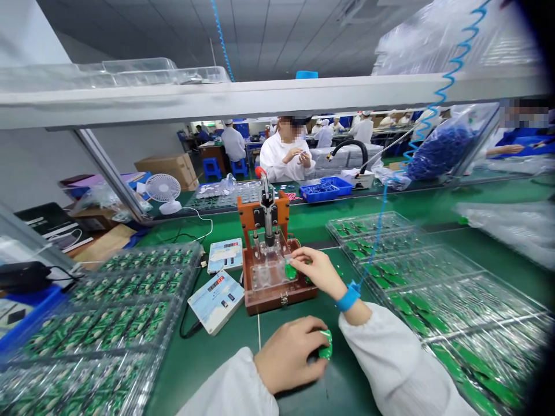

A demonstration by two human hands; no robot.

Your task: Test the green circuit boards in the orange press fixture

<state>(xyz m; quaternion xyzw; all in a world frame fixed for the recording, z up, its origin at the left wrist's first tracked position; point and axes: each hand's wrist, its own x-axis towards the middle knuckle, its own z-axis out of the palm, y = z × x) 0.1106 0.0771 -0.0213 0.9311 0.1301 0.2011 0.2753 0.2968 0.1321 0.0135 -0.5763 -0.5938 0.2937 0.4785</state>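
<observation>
My left hand [295, 353] is low over the green mat, its fingers curled around a round green circuit board [326, 345]. Farther forward, my right hand [315, 267], with a blue wrist strap [348, 297], pinches another green circuit board [290, 270]. That board is at the right side of the clear plate on a test fixture [281, 299]. The fixture has a brown base, an orange frame and a toggle clamp with a red knob [260, 172]. Two white meter boxes [217, 301] with red digits stand left of the fixture.
Clear trays of green boards [104, 323] fill the left side. More clear trays [459, 289], partly filled with green boards, lie on the right. A white fan [163, 189] and a blue bin [325, 189] stand behind. A coiled blue cord [442, 86] hangs at right. A co-worker [284, 151] sits opposite.
</observation>
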